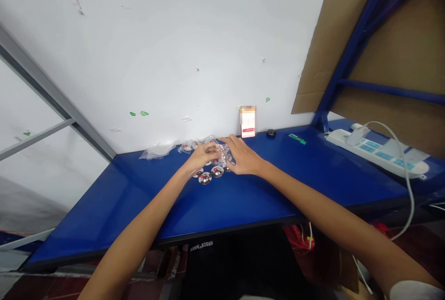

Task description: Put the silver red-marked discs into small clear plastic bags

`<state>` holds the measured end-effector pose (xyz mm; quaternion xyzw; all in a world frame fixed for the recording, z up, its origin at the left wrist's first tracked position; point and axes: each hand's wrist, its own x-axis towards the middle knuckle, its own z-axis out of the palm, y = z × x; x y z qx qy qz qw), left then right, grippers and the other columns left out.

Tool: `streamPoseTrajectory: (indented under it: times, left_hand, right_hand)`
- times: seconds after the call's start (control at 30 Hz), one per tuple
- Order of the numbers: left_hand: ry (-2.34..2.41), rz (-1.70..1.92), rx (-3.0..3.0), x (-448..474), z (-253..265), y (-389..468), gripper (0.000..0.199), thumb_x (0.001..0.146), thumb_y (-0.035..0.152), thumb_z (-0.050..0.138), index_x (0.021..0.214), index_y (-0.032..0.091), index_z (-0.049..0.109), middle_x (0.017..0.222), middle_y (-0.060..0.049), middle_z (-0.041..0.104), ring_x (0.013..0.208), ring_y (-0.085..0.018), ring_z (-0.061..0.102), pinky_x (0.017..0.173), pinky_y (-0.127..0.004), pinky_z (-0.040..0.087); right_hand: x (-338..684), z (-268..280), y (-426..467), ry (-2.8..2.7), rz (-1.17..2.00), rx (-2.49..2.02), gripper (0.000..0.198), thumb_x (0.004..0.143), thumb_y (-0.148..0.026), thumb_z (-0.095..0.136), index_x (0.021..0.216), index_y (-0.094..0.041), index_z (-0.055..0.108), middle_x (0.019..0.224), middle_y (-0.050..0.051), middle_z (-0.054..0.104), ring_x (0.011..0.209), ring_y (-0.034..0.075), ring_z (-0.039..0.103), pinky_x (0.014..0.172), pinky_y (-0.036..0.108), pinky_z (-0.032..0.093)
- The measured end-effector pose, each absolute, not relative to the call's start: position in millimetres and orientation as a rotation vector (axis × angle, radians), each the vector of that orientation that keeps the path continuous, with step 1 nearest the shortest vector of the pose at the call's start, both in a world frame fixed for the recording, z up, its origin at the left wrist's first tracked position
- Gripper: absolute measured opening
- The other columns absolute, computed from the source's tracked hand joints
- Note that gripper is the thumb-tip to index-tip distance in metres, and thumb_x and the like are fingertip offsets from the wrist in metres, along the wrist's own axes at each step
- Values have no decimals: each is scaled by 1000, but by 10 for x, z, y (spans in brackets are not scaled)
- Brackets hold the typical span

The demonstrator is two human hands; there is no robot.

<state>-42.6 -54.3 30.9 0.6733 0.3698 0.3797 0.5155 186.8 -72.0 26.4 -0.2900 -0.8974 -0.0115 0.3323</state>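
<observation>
A small clear plastic bag (221, 149) is held between my two hands above the far part of the blue table. My left hand (204, 155) pinches its left side, fingers closed. On the other side my right hand (243, 155) has its fingers and thumb curled round the bag's edge. Whether something lies inside the bag is hard to make out. Just below the hands lie several shiny round metal discs with red marks, among them one disc (205, 178) nearest me and another disc (217, 171). Behind my left hand are bagged discs (187, 147).
Flat clear bags (158, 150) lie at the back left of the blue table (271, 198). A lit phone (248, 121) leans on the wall. To its right are a small black round object (271, 133), a green item (297, 139) and a white power strip (375, 151) with a cable.
</observation>
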Motion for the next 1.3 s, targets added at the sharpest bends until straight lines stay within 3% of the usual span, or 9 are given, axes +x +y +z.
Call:
streamPoseTrajectory:
  times: [0.17,0.33,0.53,0.67,0.93,1.3]
  left_hand:
    - [879,884,1575,-403,274,-561,40,78,32,90,113,17,79,100,-9,77,89,-22,72,74,-32,58]
    - [876,877,1552,-360,237,-569,38,78,37,91,107,15,81,107,-13,79,94,-25,74,74,-33,59]
    - [922,893,1547,-341,247,-588,36,72,39,94,94,14,81,89,-8,78,79,-20,72,69,-30,56]
    - [955,902,1645,-338,231,-589,36,74,46,92,82,14,77,75,-5,72,67,-16,65,63,-27,52]
    - [1112,906,1890,-307,237,-629,52,79,55,86,58,18,56,51,2,55,50,-11,46,52,-24,31]
    - [1308,897,2025,-342,376,-687,53,86,57,78,56,19,56,46,3,53,49,-13,48,54,-27,34]
  right_hand:
    - [1861,249,-717,-2377,-45,-735,81,89,-22,67,162,-18,33,129,18,53,114,37,53,98,54,50]
    - [1845,232,-727,-2413,-57,-708,80,90,-20,66,162,-16,32,128,19,53,117,37,52,97,52,49]
    - [1819,204,-727,-2427,-14,-765,84,93,-31,71,164,-20,29,131,19,55,118,39,52,96,53,47]
    - [1811,193,-707,-2440,2,-800,73,95,-40,73,157,-21,38,128,16,60,115,38,54,94,52,46]
    - [1786,201,-726,-2405,64,-843,53,90,-33,74,135,-20,49,129,15,64,114,36,59,96,48,43]
    - [1764,215,-764,-2344,111,-849,41,91,-36,75,123,-22,53,122,11,69,110,32,63,95,44,41]
